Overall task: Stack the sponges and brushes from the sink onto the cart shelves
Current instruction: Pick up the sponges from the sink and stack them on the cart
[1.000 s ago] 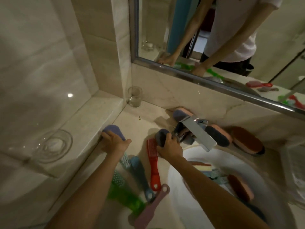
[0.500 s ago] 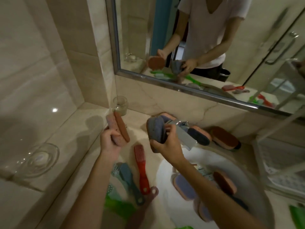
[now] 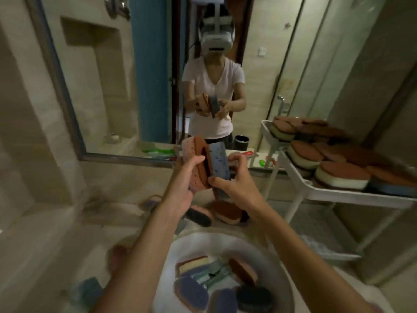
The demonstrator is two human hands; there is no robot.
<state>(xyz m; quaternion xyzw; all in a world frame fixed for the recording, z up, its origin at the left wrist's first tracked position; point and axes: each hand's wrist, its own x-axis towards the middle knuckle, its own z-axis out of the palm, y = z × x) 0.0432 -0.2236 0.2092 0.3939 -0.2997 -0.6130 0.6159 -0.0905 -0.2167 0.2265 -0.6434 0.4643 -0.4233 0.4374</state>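
Head view. Finds the left hand (image 3: 182,192) curled round a brown sponge (image 3: 195,162), thumb across its face, holding it on edge above the sink (image 3: 225,241). Finds the right hand (image 3: 235,185) pinching a blue sponge (image 3: 220,161) between thumb and fingers, on edge, pressed against the brown one. Notes loose sponges (image 3: 191,290) lying in the basin and further sponges (image 3: 225,212) on the counter behind it. Records the cart (image 3: 327,196) at right, top shelf heaped with stacked sponges (image 3: 340,177). Sees both hands repeated in the mirror (image 3: 112,86).
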